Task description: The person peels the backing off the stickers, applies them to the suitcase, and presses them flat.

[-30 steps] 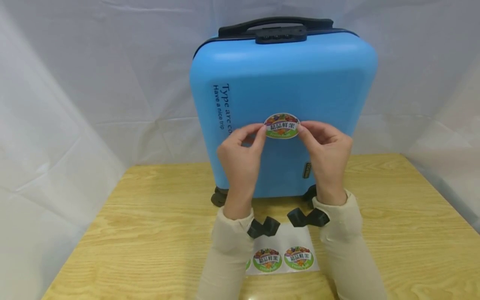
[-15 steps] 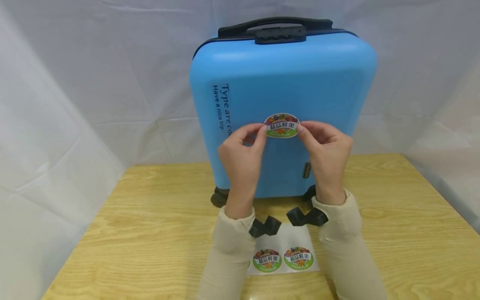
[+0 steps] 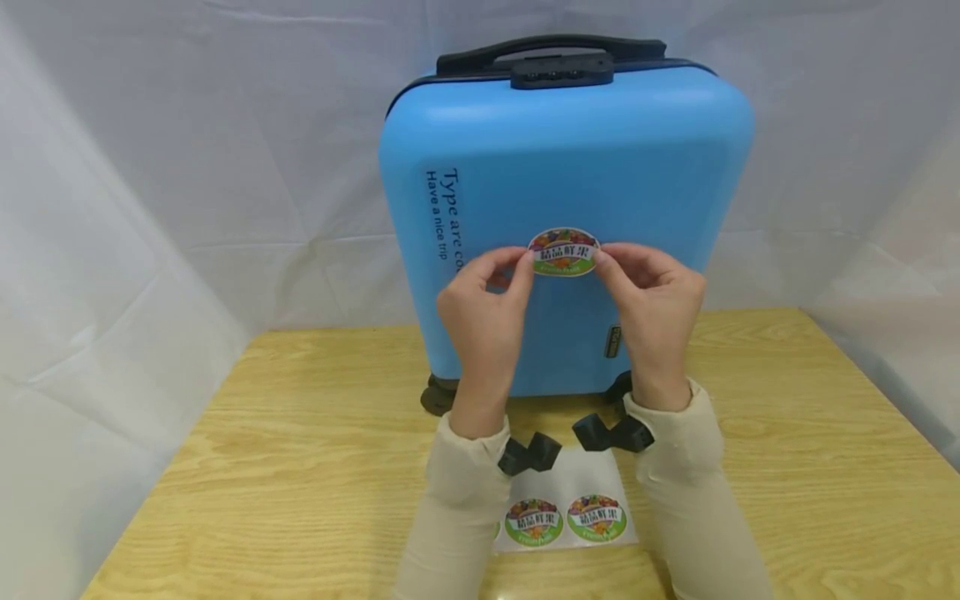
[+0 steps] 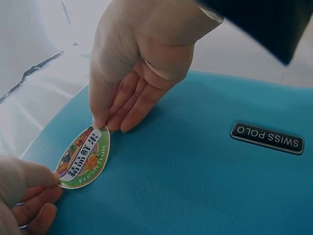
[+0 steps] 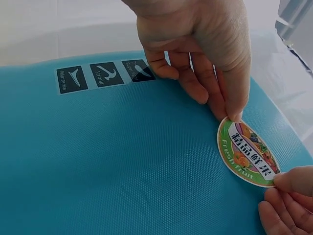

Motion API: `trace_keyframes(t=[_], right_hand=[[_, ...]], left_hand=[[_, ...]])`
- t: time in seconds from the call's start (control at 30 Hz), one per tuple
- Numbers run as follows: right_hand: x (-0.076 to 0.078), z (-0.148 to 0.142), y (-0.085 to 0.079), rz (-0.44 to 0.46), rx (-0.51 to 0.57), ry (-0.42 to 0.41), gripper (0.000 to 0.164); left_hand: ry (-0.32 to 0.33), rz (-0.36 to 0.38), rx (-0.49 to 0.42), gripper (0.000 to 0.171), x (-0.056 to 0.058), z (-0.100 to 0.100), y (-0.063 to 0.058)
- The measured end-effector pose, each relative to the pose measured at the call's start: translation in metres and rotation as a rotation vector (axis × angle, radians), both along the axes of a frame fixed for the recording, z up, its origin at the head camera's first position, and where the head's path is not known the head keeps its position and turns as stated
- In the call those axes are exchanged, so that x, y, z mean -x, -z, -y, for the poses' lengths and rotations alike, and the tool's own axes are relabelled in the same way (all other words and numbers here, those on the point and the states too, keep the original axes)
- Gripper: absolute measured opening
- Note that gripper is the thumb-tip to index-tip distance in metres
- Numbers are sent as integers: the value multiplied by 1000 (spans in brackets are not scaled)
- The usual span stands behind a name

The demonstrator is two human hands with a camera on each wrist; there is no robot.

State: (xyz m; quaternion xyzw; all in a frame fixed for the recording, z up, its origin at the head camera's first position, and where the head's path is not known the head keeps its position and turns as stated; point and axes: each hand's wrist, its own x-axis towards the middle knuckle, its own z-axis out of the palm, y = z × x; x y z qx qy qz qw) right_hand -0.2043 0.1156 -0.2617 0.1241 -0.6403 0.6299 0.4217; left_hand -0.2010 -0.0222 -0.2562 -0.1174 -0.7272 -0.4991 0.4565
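Indoors, a wood-grain table (image 3: 300, 450) in pale yellow spreads across the lower part of the head view, its back corners visible. White sheeting (image 3: 225, 142), creased and softly lit, hangs behind it and at both sides. A bright blue suitcase (image 3: 600, 167) stands upright toward the back of the table, its black carry handle (image 3: 551, 43) on top and dark wheels (image 3: 438, 396) below. Black lettering (image 3: 446, 212) runs down the left of its front; the left wrist view shows a "SWISS POLO" badge (image 4: 267, 138) on its finely textured face.

In front of that face is an oval fruit sticker (image 3: 564, 252), held level. The left hand (image 3: 483, 321) pinches its left end between thumb and fingers, and the right hand (image 3: 660, 312) pinches its right end. Whether the sticker touches the suitcase cannot be told. Nearer the viewer, between beige sleeves (image 3: 465, 517), a white sheet (image 3: 577, 475) with more such stickers lies on the table.
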Motion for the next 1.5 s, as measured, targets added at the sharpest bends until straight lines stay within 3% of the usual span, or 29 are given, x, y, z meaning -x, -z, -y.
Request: trace_keyframes(t=[0.3,0.7,1.13,1.5], right_hand=[[-1,2,0,4,-46,64,18],[-4,3,0,0,-90,122,19],[-1,5,0,-11,-110,116,19],[-1,6,0,-33,-112,120,19]], left_hand=[[-25,-14,25,17,-1,0,0],[-109,3,105,17,-4,0,-1],[-102,-6,98,17,-1,1,0],[-133,-9,121,17,1,2,-1]])
